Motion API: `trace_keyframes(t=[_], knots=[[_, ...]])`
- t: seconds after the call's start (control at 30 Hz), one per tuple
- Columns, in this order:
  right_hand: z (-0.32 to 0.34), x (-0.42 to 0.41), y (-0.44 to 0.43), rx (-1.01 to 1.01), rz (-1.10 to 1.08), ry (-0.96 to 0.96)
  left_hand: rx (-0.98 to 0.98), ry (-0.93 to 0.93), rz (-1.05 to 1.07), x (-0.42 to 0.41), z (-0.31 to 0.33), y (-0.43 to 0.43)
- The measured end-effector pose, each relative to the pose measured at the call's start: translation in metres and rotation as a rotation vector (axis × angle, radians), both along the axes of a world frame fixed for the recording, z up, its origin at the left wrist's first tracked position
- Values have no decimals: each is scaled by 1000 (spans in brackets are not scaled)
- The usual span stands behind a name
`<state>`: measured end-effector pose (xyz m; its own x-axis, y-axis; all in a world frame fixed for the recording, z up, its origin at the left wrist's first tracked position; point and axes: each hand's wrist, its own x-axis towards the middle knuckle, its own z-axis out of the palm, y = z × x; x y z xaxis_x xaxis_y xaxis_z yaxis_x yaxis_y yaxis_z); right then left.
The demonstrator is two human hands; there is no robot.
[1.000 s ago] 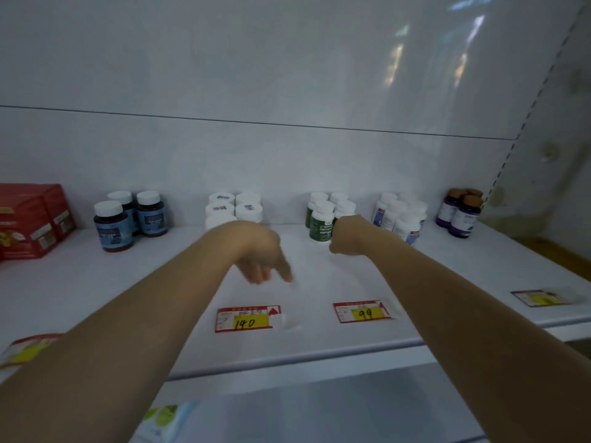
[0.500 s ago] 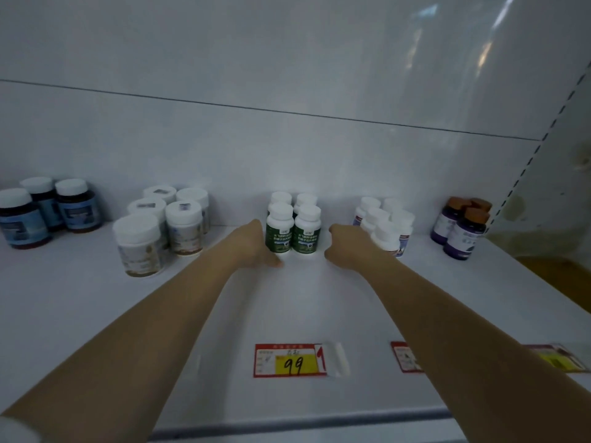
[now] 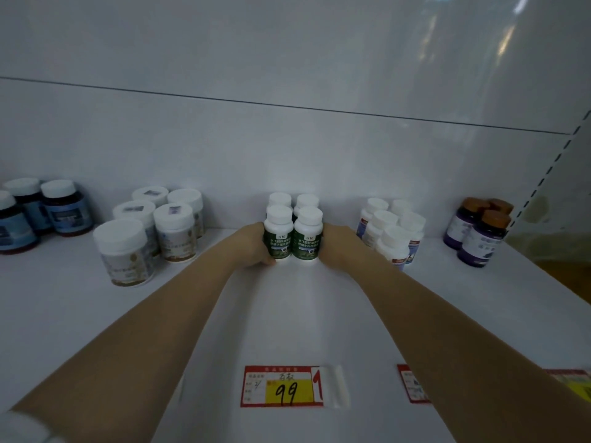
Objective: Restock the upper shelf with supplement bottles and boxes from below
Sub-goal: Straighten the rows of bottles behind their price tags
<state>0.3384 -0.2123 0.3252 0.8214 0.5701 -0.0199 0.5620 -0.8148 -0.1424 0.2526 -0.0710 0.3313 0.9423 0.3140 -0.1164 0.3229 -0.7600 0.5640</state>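
Note:
Several small green-label bottles (image 3: 277, 238) with white caps stand in a tight cluster at the back of the white shelf (image 3: 287, 318). My left hand (image 3: 254, 247) wraps the cluster's left side, its thumb at the foot of the front left bottle. On the right side, my right hand (image 3: 335, 247) wraps against the front right bottle (image 3: 307, 243). The fingers of both hands are hidden behind the bottles. Both forearms stretch across the shelf.
Big white jars (image 3: 123, 251) stand left of the cluster, with dark blue bottles (image 3: 64, 209) further left. To the right are small white bottles (image 3: 393, 241) and purple bottles with orange caps (image 3: 479, 238). A "99" price tag (image 3: 283, 386) lies near the front edge.
Both hands have closed in from the front onto the two sides of the green bottle cluster. The view has moved nearer and to the right along the shelf.

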Motion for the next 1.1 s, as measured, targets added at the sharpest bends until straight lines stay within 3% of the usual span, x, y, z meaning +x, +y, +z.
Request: trace_keyframes(t=[0.27,0.43,0.63,0.9,1.1], knots=[[0,-4,-3,10,-42,13,36,29,6,4,0,1],[12,-31,-22,-2,-79,36,205,133,82,-20,10,-14],[28,-67,-53,-4,-117,41,332,184,-37,-43,25,-53],[37,-70,-124,-86,-212,8,157,110,-194,-28,31,-138],[37,-35,-166,-6,-292,14,-7,-67,-190,-1,18,-156]])
